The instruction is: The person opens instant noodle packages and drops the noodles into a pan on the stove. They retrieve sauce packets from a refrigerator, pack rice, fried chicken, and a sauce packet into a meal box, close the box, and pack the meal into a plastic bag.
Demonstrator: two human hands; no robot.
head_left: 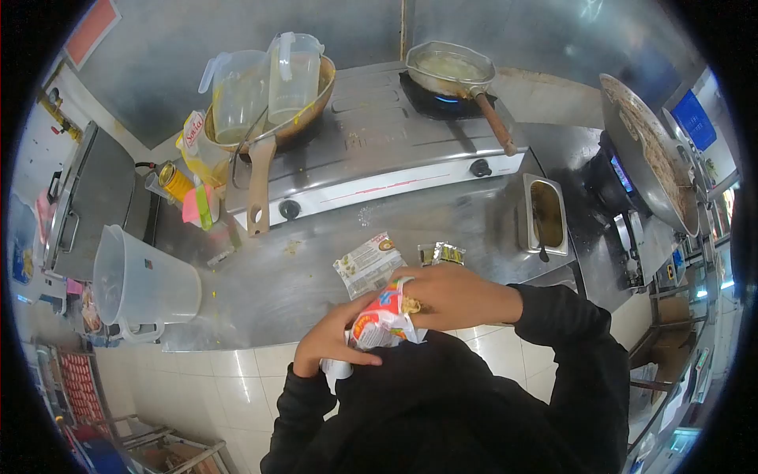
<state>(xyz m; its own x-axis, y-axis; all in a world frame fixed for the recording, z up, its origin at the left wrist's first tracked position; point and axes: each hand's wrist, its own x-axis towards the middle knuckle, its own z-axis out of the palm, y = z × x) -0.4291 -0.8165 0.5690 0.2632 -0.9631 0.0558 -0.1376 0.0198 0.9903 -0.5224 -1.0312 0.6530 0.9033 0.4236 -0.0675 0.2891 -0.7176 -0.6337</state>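
Note:
Both my hands are at a red and white packet [380, 324] close to my body, at the counter's front edge. My left hand [335, 338] is wrapped round its left side. From the right, my right hand [452, 296] grips the packet's upper part, and something yellowish and crinkled, perhaps dry noodles [411, 304], shows at its opening beside the fingers. Just beyond my hands, an opened, flattened wrapper [369, 265] lies on the steel counter [264, 304]. Small dark sachets [442, 253] lie right of it, beyond my right hand.
A gas stove [371, 150] carries a pan of jugs [312, 118] at left and a pot [450, 67] over a blue flame at right. A large clear jug [146, 280] stands left. A steel container [545, 217] with a utensil and a big wok [643, 150] are right.

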